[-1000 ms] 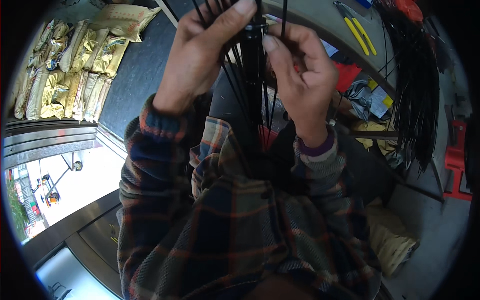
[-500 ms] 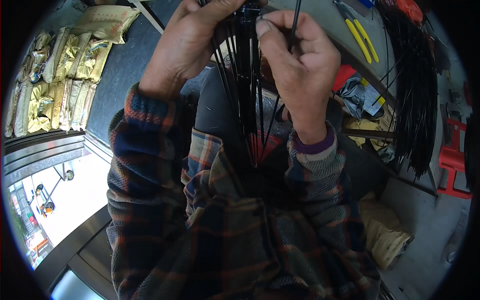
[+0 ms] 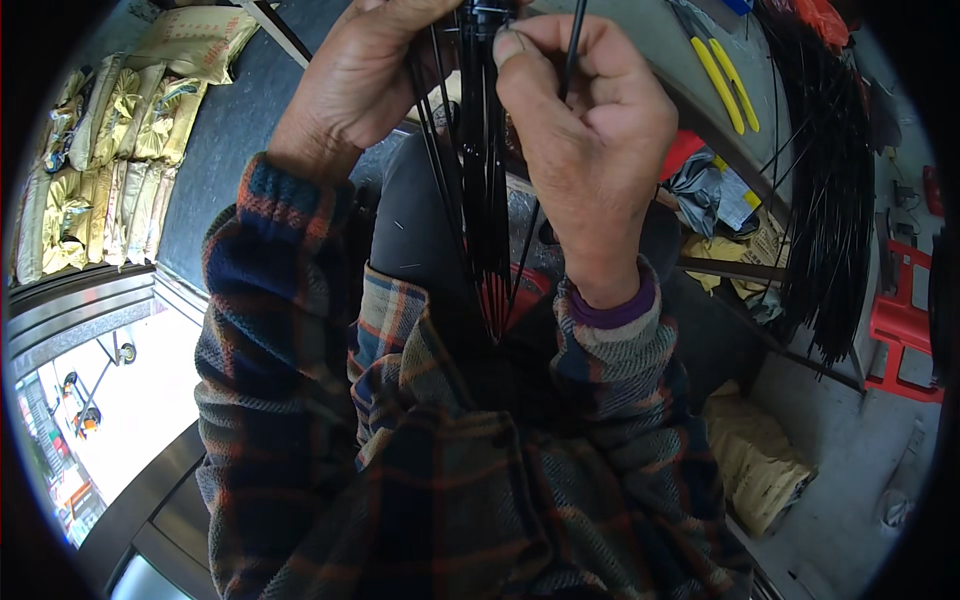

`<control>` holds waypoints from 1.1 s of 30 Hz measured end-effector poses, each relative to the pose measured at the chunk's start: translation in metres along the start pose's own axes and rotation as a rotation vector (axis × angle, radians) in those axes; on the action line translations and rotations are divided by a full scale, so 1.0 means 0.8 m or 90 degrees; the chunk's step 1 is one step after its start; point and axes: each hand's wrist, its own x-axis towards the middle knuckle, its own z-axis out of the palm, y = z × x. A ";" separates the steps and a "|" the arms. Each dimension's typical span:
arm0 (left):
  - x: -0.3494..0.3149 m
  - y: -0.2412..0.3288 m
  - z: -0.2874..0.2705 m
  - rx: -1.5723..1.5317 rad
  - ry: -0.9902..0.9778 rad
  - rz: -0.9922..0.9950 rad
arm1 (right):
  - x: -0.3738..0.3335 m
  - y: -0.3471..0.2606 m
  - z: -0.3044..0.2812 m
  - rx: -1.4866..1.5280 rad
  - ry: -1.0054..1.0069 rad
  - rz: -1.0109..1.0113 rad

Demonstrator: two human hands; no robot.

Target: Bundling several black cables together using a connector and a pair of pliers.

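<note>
A black umbrella frame (image 3: 482, 180) stands between my thighs, its long thin ribs gathered in a narrow bundle that points down towards my lap. My left hand (image 3: 368, 80) is closed around the upper part of the frame, beside the hub (image 3: 487, 18); its fingertips are cut off by the top edge. On the other side, my right hand (image 3: 600, 130) pinches thumb against forefinger close to the hub. One loose rib (image 3: 573, 50) passes between its fingers and slants down towards the bundle. Whatever tiny piece the fingertips pinch is hidden.
At the right, a grey worktable (image 3: 640, 35) carries yellow-handled pliers (image 3: 725, 85) and a thick heap of black ribs (image 3: 825, 200) hanging over its edge. Beyond stands a red plastic stool (image 3: 900, 320). A brown paper sack (image 3: 755, 460) lies on the floor. Yellowish packed bags (image 3: 110, 150) are stacked far left.
The whole view has shifted slightly, so both hands and the frame appear a little further left. The grip of each hand looks nearly the same.
</note>
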 end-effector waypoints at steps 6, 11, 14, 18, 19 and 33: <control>0.006 -0.005 0.000 -0.060 -0.031 -0.004 | 0.005 0.033 0.001 -0.086 0.031 -0.170; 0.013 -0.017 -0.010 -0.131 -0.056 -0.012 | 0.004 0.033 0.008 -0.062 0.054 -0.157; 0.054 -0.050 -0.049 -0.319 -0.451 0.117 | 0.004 0.045 0.015 -0.131 0.074 -0.195; 0.041 -0.042 -0.035 -0.348 -0.436 0.053 | 0.003 0.046 0.013 -0.157 0.077 -0.219; 0.024 -0.031 -0.020 -0.251 -0.254 0.013 | 0.003 0.047 0.011 -0.174 0.088 -0.226; 0.048 -0.054 -0.050 -0.309 -0.561 0.128 | -0.003 0.045 0.016 -0.159 0.094 -0.191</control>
